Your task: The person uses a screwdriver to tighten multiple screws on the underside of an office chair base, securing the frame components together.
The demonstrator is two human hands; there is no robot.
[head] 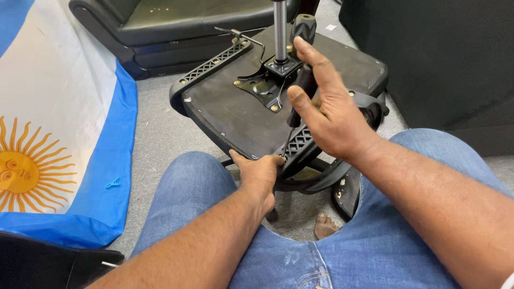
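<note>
Your left hand [261, 176] is curled tight on the near edge of the upturned chair seat [235, 115], fingers hooked over the rim beside the ribbed armrest bracket [297, 143]; your right hand [327, 109] is half open, thumb against the black lever handle [303, 80], index finger stretched up toward its knob, the other fingers loose; the seat lies underside up on the grey floor just past your knees; the metal column [280, 31] rises from its mounting plate [266, 83] at mid-seat.
</note>
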